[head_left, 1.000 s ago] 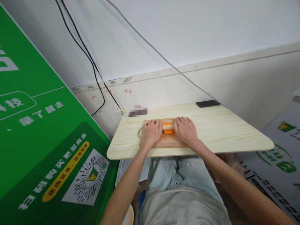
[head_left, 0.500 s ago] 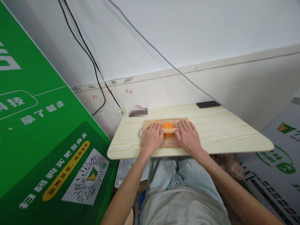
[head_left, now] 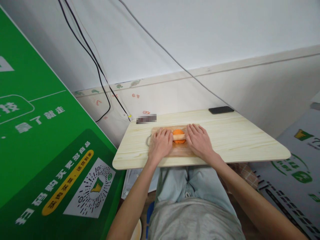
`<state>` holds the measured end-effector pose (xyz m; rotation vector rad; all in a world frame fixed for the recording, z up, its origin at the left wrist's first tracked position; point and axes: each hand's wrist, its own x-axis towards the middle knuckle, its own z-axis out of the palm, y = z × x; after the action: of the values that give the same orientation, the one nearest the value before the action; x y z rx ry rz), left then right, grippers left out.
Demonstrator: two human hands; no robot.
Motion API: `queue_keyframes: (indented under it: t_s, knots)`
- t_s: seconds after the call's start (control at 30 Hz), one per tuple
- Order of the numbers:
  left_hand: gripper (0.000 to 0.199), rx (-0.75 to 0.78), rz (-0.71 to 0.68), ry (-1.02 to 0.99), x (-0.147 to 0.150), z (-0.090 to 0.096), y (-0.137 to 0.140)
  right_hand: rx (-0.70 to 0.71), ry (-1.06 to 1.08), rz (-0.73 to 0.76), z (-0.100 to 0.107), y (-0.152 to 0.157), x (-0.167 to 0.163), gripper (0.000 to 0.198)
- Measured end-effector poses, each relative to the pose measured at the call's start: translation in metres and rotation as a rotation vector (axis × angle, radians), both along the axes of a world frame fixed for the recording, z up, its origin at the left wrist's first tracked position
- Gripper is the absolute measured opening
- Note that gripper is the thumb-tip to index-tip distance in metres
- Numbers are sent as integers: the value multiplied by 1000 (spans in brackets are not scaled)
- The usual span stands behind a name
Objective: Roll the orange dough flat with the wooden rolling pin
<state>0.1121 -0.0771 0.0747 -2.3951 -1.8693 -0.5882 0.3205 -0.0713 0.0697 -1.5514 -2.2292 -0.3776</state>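
A pale wooden rolling pin (head_left: 179, 137) lies across a flat piece of orange dough (head_left: 178, 132), which shows above and below it. My left hand (head_left: 163, 140) is closed over the pin's left end, and my right hand (head_left: 197, 138) over its right end; both ends are hidden under the fingers. Dough and pin rest on a wooden cutting board (head_left: 178, 153) with a metal ring handle (head_left: 148, 140) at its left side.
The board sits on a light wood-grain table (head_left: 245, 140) against the wall. A black phone (head_left: 221, 110) lies at the back right, and a blurred dark item (head_left: 146, 119) at the back left. A green printed panel (head_left: 37, 133) stands to the left; cables (head_left: 100, 75) hang behind.
Both hands stay on the rolling pin, which has shifted slightly on the dough. My right hand sits a little closer to the left one. The whole view has moved a bit.
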Motion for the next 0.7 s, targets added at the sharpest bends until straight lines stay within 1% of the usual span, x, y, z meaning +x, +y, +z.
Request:
queue_keyframes:
  t_s: [0.07, 0.13, 0.2, 0.27, 0.33, 0.43, 0.5, 0.57, 0.63, 0.7]
  knots:
    - [48, -20, 17, 11, 0, 3, 5, -19, 18, 101, 5, 5, 6, 58]
    - [47, -47, 39, -21, -1, 3, 9, -24, 43, 207, 7, 8, 13, 51]
    - [46, -46, 46, -96, -3, 0, 11, -15, 64, 254, 5, 9, 20, 47]
    - [47, -5, 41, -212, -6, -4, 14, -18, 73, 251, 1, 8, 24, 47]
    - [50, 38, 66, -367, -9, -7, 17, -41, 73, 233, -4, 9, 25, 49]
    - [53, 29, 198, -601, -15, -9, 21, -52, 81, 172, -7, 11, 24, 50]
    - [53, -28, 268, -674, -17, -8, 21, -35, 97, 83, -8, 12, 23, 51]
    - [51, -83, 257, -623, -14, -3, 17, -30, 116, -19, -8, 14, 23, 52]
    - [53, -108, 194, -446, -5, 4, 11, -39, 129, -89, -9, 16, 24, 51]
    - [68, -98, 165, -230, 13, 10, 3, -39, 129, -111, -11, 17, 25, 50]
